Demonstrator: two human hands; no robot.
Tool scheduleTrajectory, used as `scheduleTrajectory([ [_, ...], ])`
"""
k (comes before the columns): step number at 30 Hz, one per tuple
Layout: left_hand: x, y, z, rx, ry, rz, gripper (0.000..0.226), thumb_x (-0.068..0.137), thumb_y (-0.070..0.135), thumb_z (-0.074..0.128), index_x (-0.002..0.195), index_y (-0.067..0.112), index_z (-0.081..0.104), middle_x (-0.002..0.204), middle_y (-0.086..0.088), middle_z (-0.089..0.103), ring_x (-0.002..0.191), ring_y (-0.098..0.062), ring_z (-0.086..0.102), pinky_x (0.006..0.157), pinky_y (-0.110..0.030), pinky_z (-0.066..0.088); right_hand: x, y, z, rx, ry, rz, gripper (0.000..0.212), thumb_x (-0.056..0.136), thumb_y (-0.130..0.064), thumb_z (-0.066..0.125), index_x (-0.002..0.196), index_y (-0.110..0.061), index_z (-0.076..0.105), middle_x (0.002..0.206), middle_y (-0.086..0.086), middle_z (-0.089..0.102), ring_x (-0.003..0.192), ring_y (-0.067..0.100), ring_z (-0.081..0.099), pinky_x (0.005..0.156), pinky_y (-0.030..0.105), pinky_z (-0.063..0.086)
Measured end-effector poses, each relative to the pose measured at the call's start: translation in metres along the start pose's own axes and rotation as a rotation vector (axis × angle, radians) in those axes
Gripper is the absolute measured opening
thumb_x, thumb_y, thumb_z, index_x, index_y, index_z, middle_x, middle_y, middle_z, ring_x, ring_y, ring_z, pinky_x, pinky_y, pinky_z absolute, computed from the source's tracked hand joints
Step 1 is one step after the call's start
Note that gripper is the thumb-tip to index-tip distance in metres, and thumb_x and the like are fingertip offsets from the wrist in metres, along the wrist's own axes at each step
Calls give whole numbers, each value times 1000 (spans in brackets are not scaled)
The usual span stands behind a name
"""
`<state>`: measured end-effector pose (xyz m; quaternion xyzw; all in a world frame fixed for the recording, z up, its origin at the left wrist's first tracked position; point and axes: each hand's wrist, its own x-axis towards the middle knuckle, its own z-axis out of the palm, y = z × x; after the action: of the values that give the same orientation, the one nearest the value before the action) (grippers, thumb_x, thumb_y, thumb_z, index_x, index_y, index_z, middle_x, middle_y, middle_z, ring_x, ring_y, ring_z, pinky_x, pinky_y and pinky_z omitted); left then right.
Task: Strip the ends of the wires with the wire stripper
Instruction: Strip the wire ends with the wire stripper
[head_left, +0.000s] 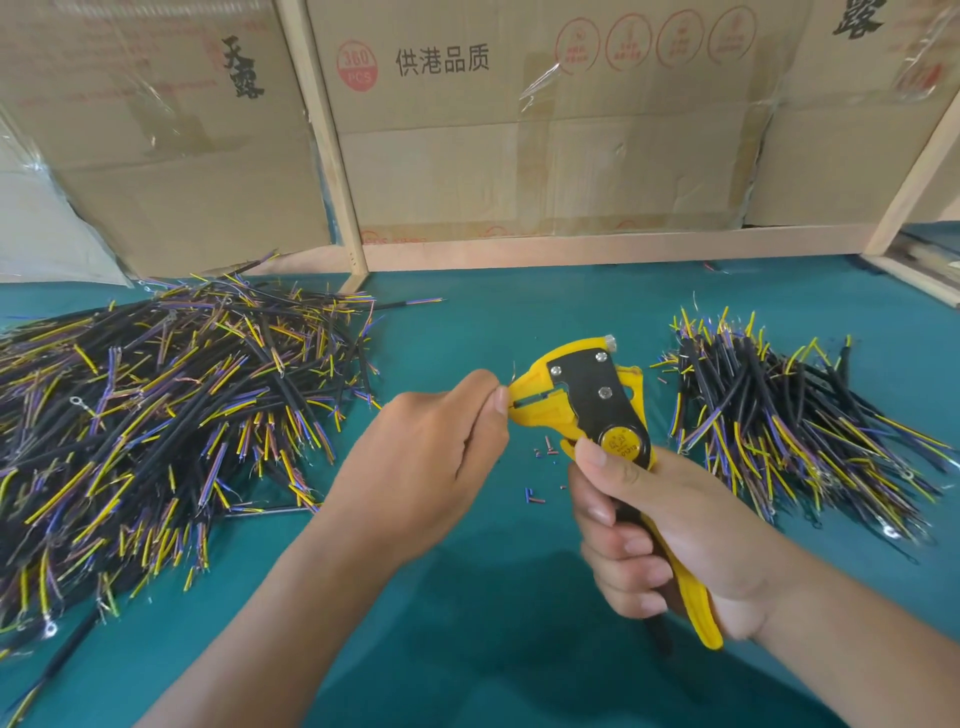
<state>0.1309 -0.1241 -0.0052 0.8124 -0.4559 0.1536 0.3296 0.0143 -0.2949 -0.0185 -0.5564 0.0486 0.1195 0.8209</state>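
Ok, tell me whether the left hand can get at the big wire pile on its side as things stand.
Probably not straight away: the left hand is pinching a wire end at the nose of the wire stripper. The pile lies beside it, nothing between.

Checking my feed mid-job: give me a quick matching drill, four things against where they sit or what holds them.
Things:
1. wire stripper
2. big wire pile
3. small wire pile
4. insulation scraps

Places:
A. on the table's left
B. on the green mat between the hands
C. gripped in the right hand
D. on the table's right

The left hand pinches a wire end at the stripper's mouth.

Pairs: 1-C, 2-A, 3-D, 4-B
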Motion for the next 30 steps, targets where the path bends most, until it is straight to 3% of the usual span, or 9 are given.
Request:
scheduleTrajectory([
  [6, 1, -18, -13, 95, -59, 78, 30, 99, 41, 29, 77, 22, 37, 52, 1, 28, 48, -24, 33, 47, -41, 31, 0, 0, -2, 15, -76, 9, 54, 64, -58, 88, 66, -16, 54, 53, -2, 32, 38, 10, 29, 41, 20, 32],
  [9, 2, -48, -33, 127, 92, -53, 32, 97, 42, 28, 78, 19, 42, 54, -5, 40, 53, -28, 43, 54, -44, 38, -1, -23, -20, 193, 74, -124, 46, 75, -50, 79, 60, -18, 49, 48, -6, 30, 34, 7, 29, 35, 19, 30],
  [12, 2, -54, -36, -7, 147, -94, 35, 99, 44, 30, 79, 20, 46, 60, 0, 46, 54, -18, 42, 56, -34, 37, -3, -37, -33, 193, 222, -178, 41, 85, -47, 62, 60, -18, 46, 50, -5, 27, 35, 9, 25, 35, 21, 28],
  [17, 0, -34, -12, -37, -25, 8, 18, 96, 38, 38, 82, 28, 42, 61, 6, 43, 51, -11, 36, 50, -17, 28, 5, -9, -19, 131, 52, -48, 32, 87, -34, 71, 70, -11, 55, 60, 5, 33, 46, 19, 34, 48, 32, 39],
  [24, -2, -18, -9, -39, -22, 14, 18, 85, 44, 51, 78, 35, 37, 56, 8, 35, 52, -15, 32, 52, -29, 28, 4, -3, -16, 103, -70, 4, 31, 84, -34, 74, 79, -7, 59, 67, 10, 40, 56, 26, 42, 62, 42, 46],
  [30, -3, -12, -7, -87, 20, -40, 27, 84, 44, 49, 69, 23, 39, 54, -2, 33, 54, -21, 29, 51, -29, 25, 5, -1, -18, 92, -113, -4, 31, 87, -33, 72, 81, -6, 60, 67, 9, 42, 57, 26, 45, 65, 43, 48],
])
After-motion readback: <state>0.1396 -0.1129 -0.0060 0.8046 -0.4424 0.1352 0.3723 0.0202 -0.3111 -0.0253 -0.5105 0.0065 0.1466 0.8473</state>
